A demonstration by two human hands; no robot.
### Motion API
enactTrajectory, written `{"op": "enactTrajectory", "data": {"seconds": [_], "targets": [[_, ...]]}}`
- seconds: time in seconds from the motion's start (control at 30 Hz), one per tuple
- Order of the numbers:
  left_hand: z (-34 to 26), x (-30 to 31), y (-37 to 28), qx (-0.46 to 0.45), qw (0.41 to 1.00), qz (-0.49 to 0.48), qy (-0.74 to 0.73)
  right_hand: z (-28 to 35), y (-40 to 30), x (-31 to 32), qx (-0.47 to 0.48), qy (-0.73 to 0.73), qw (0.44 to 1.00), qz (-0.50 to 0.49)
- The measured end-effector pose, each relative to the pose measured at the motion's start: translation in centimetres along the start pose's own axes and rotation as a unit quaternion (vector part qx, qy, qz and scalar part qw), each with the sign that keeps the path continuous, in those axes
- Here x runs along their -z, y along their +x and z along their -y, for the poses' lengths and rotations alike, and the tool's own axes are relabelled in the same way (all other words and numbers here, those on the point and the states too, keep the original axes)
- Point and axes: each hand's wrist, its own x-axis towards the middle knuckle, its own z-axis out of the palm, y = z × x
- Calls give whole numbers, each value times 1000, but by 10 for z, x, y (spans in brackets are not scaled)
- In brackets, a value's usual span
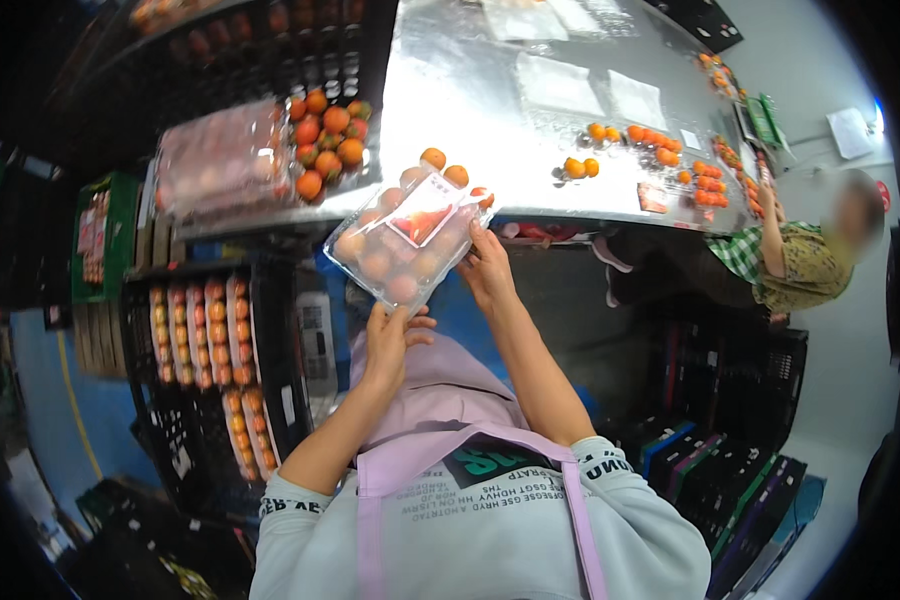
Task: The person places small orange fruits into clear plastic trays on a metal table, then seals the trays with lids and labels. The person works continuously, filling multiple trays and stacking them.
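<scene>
Both hands hold a clear plastic pack of tomatoes in front of the pink apron, at the near edge of the metal table. A printed label with writing lies across the pack's upper side. My left hand grips its near corner, and the fingers are partly hidden beneath it. At the right side, my right hand pinches the edge between thumb and fingers. Just past the pack's far edge, a few orange tomatoes show. How full the pack is underneath cannot be seen.
A stack of clear plastic trays lies left, beside a pile of tomatoes. Below it, a black crate holds packed rows of tomatoes. Tomato groups and white sheets lie rightward; another person stands at the table's far right.
</scene>
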Motion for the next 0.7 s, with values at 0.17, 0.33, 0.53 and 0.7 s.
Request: {"op": "enactTrajectory", "data": {"seconds": [0.17, 0.33, 0.53, 0.7], "targets": [[53, 8, -31, -72, 997, -22, -15, -41, -17, -10, -19, 155, 983, 102], [78, 33, -71, -71, 996, 43, 12, -52, -42, -11, 9, 78, 984, 161], [59, 126, -139, -31, 962, 103, -250, -34, -133, -17, -74, -105, 960, 250], [55, 161, -186, -71, 994, 24, -77, -85, -208, -41, -99, -215, 923, 302]]}}
